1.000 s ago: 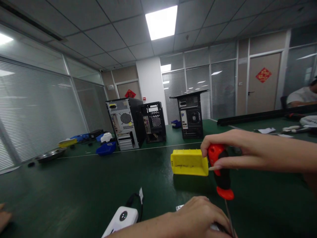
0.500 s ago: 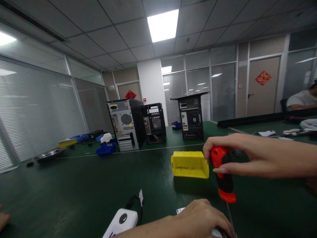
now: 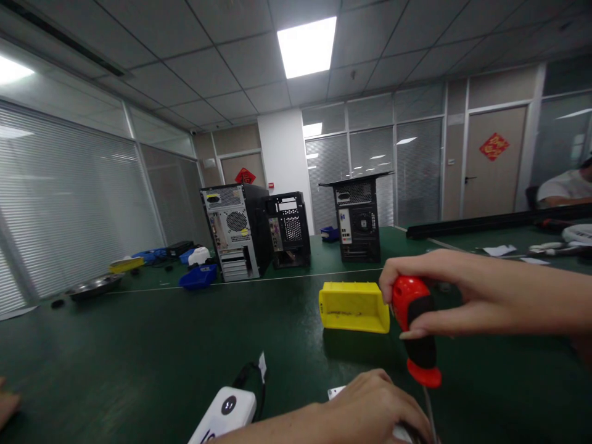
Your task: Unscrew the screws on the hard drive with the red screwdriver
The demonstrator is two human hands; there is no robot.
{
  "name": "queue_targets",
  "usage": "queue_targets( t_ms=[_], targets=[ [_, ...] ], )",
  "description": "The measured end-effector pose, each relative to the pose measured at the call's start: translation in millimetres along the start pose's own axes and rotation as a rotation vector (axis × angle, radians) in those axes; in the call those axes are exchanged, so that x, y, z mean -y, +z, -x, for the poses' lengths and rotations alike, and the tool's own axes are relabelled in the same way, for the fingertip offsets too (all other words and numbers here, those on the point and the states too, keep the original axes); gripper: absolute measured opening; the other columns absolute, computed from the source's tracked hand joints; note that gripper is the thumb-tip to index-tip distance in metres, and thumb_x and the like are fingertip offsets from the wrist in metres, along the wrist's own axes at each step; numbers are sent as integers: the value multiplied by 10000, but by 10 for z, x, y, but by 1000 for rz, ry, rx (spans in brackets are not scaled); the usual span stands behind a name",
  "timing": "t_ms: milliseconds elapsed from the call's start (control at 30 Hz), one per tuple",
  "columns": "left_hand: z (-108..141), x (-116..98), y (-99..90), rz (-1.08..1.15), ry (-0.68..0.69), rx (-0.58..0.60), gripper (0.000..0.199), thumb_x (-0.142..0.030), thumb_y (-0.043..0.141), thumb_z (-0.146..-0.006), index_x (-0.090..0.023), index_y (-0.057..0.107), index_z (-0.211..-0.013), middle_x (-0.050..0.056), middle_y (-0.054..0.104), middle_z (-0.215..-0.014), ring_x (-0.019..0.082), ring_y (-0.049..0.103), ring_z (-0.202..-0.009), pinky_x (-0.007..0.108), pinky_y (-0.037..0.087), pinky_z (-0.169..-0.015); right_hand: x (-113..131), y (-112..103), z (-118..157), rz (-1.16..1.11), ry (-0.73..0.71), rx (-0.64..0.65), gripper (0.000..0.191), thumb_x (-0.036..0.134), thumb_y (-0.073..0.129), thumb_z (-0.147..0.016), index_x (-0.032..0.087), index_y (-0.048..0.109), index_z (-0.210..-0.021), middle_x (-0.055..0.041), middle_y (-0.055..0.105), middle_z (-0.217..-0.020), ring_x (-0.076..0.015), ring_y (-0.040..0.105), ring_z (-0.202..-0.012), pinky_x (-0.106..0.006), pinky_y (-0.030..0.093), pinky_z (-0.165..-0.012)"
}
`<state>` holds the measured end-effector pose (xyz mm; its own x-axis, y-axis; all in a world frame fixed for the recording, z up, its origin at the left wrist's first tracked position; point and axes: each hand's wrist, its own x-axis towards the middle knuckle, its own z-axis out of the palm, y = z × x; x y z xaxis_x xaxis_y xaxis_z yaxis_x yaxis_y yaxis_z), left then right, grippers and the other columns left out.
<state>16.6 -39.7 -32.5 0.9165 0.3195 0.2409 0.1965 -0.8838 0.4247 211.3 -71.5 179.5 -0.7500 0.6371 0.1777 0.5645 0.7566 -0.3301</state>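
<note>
The right hand (image 3: 444,296) is gripping a screwdriver (image 3: 415,330) upright by its red-and-black handle, beside the yellow bin (image 3: 354,306). The left hand (image 3: 379,407) is pressing closed over a small white part (image 3: 337,391) on the counter (image 3: 139,357). The screwdriver is looking stiff and light, best held by its handle.

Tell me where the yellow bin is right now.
In the head view, the yellow bin sits on the green table, just left of the screwdriver gripped by the right hand.
</note>
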Motion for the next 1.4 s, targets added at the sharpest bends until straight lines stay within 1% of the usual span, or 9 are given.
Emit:
queue_targets(
  t_ms=[67, 200, 300, 467, 667, 900, 1100, 1300, 1400],
  targets=[
    [8, -9, -7, -17, 23, -13, 259, -401, 629, -946, -166, 709, -1018, 52, 780, -1061, 159, 732, -996, 213, 449, -907, -5, -1, -17, 3, 17, 5, 365, 563, 677, -807, 289, 644, -1047, -7, 691, -977, -225, 652, -869, -314, 521, -726],
    [27, -11, -1, -19, 33, -44, 263, -411, 615, -955, -174, 706, -1028, 42, 778, -1050, 151, 723, -1002, 242, 416, -958, 3, -6, -34, 25, 10, -10, 420, 591, 682, -793, 277, 607, -1062, -13, 673, -946, -219, 642, -814, -305, 499, -665],
    [35, 4, 11, 19, 43, -50, 271, -409, 610, -959, -179, 706, -1065, 37, 772, -1059, 152, 713, -1023, 251, 414, -966, 49, -9, -37, 32, -37, -47, 445, 611, 661, -798, 273, 646, -1086, -35, 680, -994, -242, 645, -871, -327, 499, -708],
    [22, 40, 32, 105, 57, -29, 339, -443, 584, -962, -153, 710, -1084, 65, 767, -1084, 158, 713, -1030, 216, 469, -918, 152, 2, -52, 40, -98, -43, 386, 604, 636, -821, 245, 722, -935, -35, 698, -907, -244, 645, -859, -337, 491, -736],
    [-14, 73, 62, 42, 54, -13, 382, -467, 588, -951, -115, 725, -1005, 107, 782, -1025, 189, 744, -947, 210, 491, -815, 116, 14, -51, 38, -76, -66, 404, 600, 625, -823, 251, 724, -1002, -43, 714, -977, -254, 670, -881, -317, 534, -698],
    [16, 119, 81, 159, -27, 10, 318, -467, 597, -948, -214, 729, -1087, 33, 756, -1150, 167, 721, -1043, 199, 486, -871, 35, -7, 58, 49, 24, -47, 496, 619, 618, -804, 286, 686, -1167, -63, 716, -1140, -306, 693, -984, -388, 580, -782],
    [9, 204, 114, 261, 46, -32, 408, -523, 587, -934, -181, 745, -1089, 78, 767, -1106, 184, 725, -1030, 199, 494, -837, 1, -14, 100, 46, 40, -72, 475, 590, 651, -793, 304, 690, -1169, -50, 718, -1138, -313, 690, -1002, -405, 578, -826],
    [19, 155, 68, 361, 93, -65, 477, -564, 570, -927, -161, 755, -1103, 96, 767, -1099, 203, 724, -1035, 208, 503, -858, 48, -12, 25, 72, -13, -30, 440, 595, 589, -833, 278, 690, -1121, -55, 731, -1087, -282, 702, -943, -360, 578, -758],
    [23, 148, 53, 415, 66, -55, 468, -572, 594, -908, -184, 756, -1113, 77, 768, -1099, 205, 723, -1039, 218, 510, -876, 78, 6, 6, 80, -12, -26, 451, 603, 567, -843, 261, 691, -1109, -67, 735, -1076, -280, 706, -925, -349, 575, -728]
  ],
)
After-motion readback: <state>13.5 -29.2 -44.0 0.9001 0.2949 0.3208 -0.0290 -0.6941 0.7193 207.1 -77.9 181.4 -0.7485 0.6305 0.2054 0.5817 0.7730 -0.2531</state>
